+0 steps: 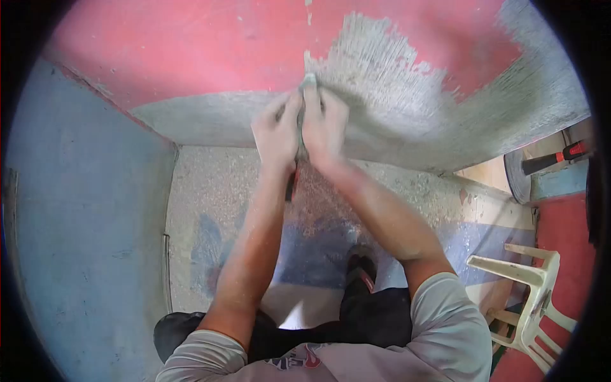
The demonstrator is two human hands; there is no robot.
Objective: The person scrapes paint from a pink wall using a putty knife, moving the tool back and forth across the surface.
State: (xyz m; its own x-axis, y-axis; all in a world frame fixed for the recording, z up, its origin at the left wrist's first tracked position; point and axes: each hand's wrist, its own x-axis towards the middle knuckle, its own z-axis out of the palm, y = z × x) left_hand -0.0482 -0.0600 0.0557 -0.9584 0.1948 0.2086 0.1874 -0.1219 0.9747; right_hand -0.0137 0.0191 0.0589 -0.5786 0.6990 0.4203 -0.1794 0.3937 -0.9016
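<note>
Both my hands meet at the painted wall, close together near its middle. My left hand (pixel 275 130) has its fingers bent around a scraper, whose black and red handle end (pixel 291 184) shows below the wrist. From the other side, my right hand (pixel 324 124) closes on the same tool, fingers pointing up the wall. Most of the scraper is hidden by the hands. Just above the fingertips, the pink paint (pixel 210 51) borders a bare, rough grey patch (pixel 375 60). Pale dust coats both hands and forearms.
A blue wall (pixel 95 184) stands at the left. Paint flakes and dust litter the floor (pixel 210 172). A white plastic chair (pixel 534 299) is at the lower right, below a black and red handled tool (pixel 554 159) beside a round grey object (pixel 517 177).
</note>
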